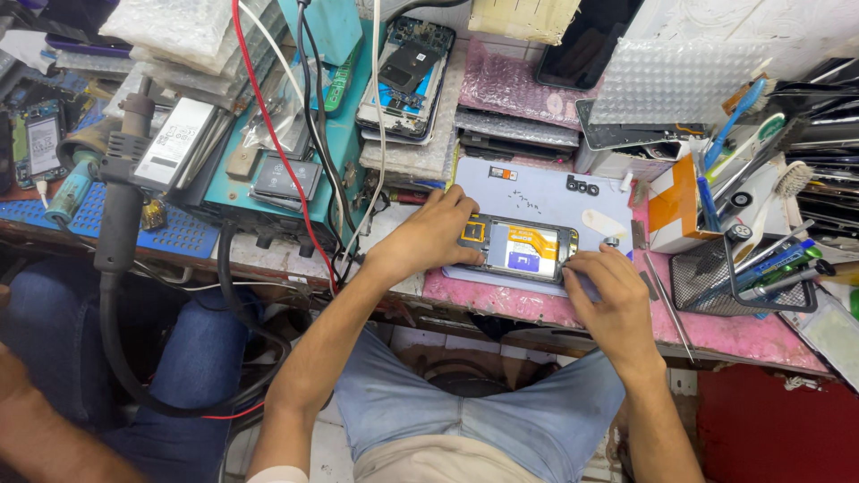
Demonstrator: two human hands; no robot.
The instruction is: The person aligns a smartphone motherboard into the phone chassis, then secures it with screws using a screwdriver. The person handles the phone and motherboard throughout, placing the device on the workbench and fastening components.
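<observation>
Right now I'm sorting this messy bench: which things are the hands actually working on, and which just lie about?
In hand:
- opened smartphone with orange and purple inner parts, held by left hand and right hand
- pale blue back cover beneath it

Lying about:
- black wire-mesh tool basket
- blue-handled toothbrush
- teal bench power unit
- red cable
- metal tweezers

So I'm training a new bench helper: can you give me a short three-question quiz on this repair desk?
1. True or false: the opened phone lies flat on the pale blue mat.
2. Which hand steadies the phone's camera end? A) left hand B) right hand
3. Fill in: the black mesh basket of tools stands on the person's ____ side.

Key: 1 true; 2 A; 3 right.
</observation>
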